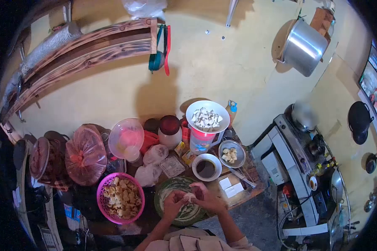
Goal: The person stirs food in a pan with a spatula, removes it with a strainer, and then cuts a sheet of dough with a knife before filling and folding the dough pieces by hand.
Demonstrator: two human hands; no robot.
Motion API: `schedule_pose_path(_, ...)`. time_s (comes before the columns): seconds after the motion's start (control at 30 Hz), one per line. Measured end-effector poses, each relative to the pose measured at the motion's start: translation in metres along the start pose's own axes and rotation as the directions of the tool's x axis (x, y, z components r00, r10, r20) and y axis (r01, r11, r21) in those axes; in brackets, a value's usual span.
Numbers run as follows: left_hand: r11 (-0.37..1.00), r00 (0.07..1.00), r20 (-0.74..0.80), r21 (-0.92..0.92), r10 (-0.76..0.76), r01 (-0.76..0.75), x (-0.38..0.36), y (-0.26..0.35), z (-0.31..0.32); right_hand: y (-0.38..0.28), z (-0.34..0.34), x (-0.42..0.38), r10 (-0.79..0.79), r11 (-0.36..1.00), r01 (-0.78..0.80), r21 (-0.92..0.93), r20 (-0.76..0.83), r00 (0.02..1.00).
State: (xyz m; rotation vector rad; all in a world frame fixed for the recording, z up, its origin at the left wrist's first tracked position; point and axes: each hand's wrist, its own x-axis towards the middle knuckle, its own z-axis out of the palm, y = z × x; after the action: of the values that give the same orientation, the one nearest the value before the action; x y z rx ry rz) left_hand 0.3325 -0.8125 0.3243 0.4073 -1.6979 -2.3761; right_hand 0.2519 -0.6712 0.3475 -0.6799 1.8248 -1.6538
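Both hands meet above a green bowl [164,211] whose inside is smeared with pale batter or dough. My left hand [174,204] and my right hand [207,200] pinch a small pale lump [189,196] between their fingertips. To the left stands a pink basket [101,211] full of browned pieces. Just behind my right hand is a white bowl of dark liquid [206,168]. Beside it a strainer [238,150] holds pale chunks. White blocks [233,190] and a knife [243,178] lie to the right of my right hand.
A white bowl of white cubes [195,109] sits on a pitcher [200,143] at the back. Bags, a jar [170,136] and a clear pink container [126,138] line the table's rear. A stove [292,136] stands right; a wooden shelf [100,58] hangs above left.
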Motion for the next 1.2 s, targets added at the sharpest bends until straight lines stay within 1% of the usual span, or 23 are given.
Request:
schedule_pose_path(0.1,0.997,0.995,-0.084,0.056,0.062,-0.057,-0.003,-0.009,-0.005,0.028,-0.017,0.023,0.078,0.992,-0.052,-0.117,0.227,0.971)
schedule_pose_path(0.13,0.998,0.992,-0.106,0.0,0.064,-0.065,-0.004,-0.009,-0.008,0.012,-0.03,0.032,-0.113,0.96,0.168,-0.223,0.24,0.964)
schedule_pose_path(0.17,0.996,0.99,-0.126,-0.055,0.066,-0.074,-0.006,-0.01,-0.013,-0.012,-0.048,0.046,-0.298,0.869,0.378,-0.318,0.273,0.915)
schedule_pose_path(0.23,0.995,0.985,-0.169,-0.088,0.04,-0.055,-0.012,-0.01,-0.027,-0.054,-0.075,0.065,-0.151,0.986,0.157,0.049,-0.102,0.983)
schedule_pose_path(0.27,0.997,0.981,-0.191,-0.07,0.011,-0.024,-0.016,-0.011,-0.038,-0.07,-0.096,0.084,-0.421,0.897,0.365,-0.249,-0.23,0.877)
schedule_pose_path(0.3,0.999,0.977,-0.212,-0.054,-0.016,0.005,-0.019,-0.013,-0.047,-0.084,-0.122,0.105,-0.506,0.819,0.374,-0.436,-0.239,0.829)
schedule_pose_path(0.37,0.998,0.97,-0.242,-0.058,-0.027,0.013,-0.025,-0.021,-0.061,-0.129,-0.141,0.13,-0.43,0.688,0.136,-0.713,-0.25,0.867)
schedule_pose_path(0.4,0.998,0.967,-0.252,-0.058,-0.029,0.014,-0.026,-0.024,-0.064,-0.131,-0.149,0.146,-0.383,0.597,0.07,-0.799,-0.207,0.9)
schedule_pose_path(0.47,0.997,0.967,-0.248,-0.059,-0.059,0.045,-0.027,-0.029,-0.065,-0.118,-0.162,0.179,-0.27,0.37,-0.038,-0.928,-0.146,0.952)
schedule_pose_path(0.57,0.998,0.983,-0.179,-0.036,-0.051,0.045,-0.027,-0.031,-0.062,-0.104,-0.159,0.19,-0.332,0.388,0.029,-0.921,-0.11,0.937)
schedule_pose_path(0.6,0.999,0.989,-0.143,-0.022,-0.041,0.038,-0.027,-0.031,-0.063,-0.096,-0.168,0.191,-0.474,0.219,0.005,-0.976,-0.102,0.875)
schedule_pose_path(0.7,0.997,0.994,-0.096,0.035,-0.06,0.063,-0.021,-0.049,-0.071,-0.123,-0.159,0.131,-0.637,0.624,0.183,-0.76,-0.36,0.682)
schedule_pose_path(0.73,0.995,0.993,-0.096,0.054,-0.073,0.078,-0.02,-0.053,-0.072,-0.127,-0.151,0.103,-0.577,0.728,0.157,-0.667,-0.473,0.666)
schedule_pose_path(0.77,0.992,0.991,-0.094,0.074,-0.094,0.101,-0.019,-0.056,-0.073,-0.117,-0.15,0.075,-0.473,0.754,0.056,-0.654,-0.482,0.737)
schedule_pose_path(0.8,0.988,0.989,-0.089,0.093,-0.117,0.125,-0.018,-0.06,-0.072,-0.101,-0.149,0.046,-0.358,0.768,-0.05,-0.639,-0.492,0.794)
schedule_pose_path(0.87,0.984,0.984,-0.06,0.054,-0.167,0.17,-0.014,-0.067,-0.072,-0.052,-0.134,-0.006,-0.022,0.782,-0.219,-0.583,-0.377,0.926)
schedule_pose_path(0.9,0.982,0.982,-0.054,0.029,-0.183,0.185,-0.012,-0.069,-0.068,0.003,-0.137,-0.024,0.127,0.759,-0.3,-0.577,-0.32,0.939)
schedule_pose_path(0.93,0.98,0.981,-0.034,0.052,-0.19,0.192,-0.012,-0.065,-0.063,0.031,-0.127,-0.037,0.223,0.679,-0.402,-0.614,-0.35,0.91)
schedule_pose_path(0.97,0.978,0.981,-0.019,0.077,-0.195,0.196,-0.013,-0.058,-0.059,0.053,-0.121,-0.044,0.202,0.668,-0.408,-0.622,-0.377,0.904)
schedule_pose_path(1.03,0.978,0.983,0.006,0.104,-0.184,0.182,-0.014,-0.054,-0.057,0.149,-0.132,-0.044,-0.011,0.659,-0.439,-0.611,-0.591,0.807)
schedule_pose_path(1.1,0.983,0.988,0.036,0.107,-0.151,0.147,-0.012,-0.062,-0.059,0.152,-0.127,-0.034,-0.092,0.581,-0.521,-0.625,-0.687,0.721)
schedule_pose_path(1.13,0.979,0.983,0.027,0.102,-0.181,0.177,-0.012,-0.064,-0.058,0.151,-0.128,-0.026,-0.144,0.543,-0.562,-0.624,-0.729,0.669)
schedule_pose_path(1.2,0.967,0.97,0.02,0.093,-0.241,0.238,-0.012,-0.067,-0.057,0.154,-0.131,-0.017,-0.06,0.541,-0.568,-0.62,-0.702,0.71)
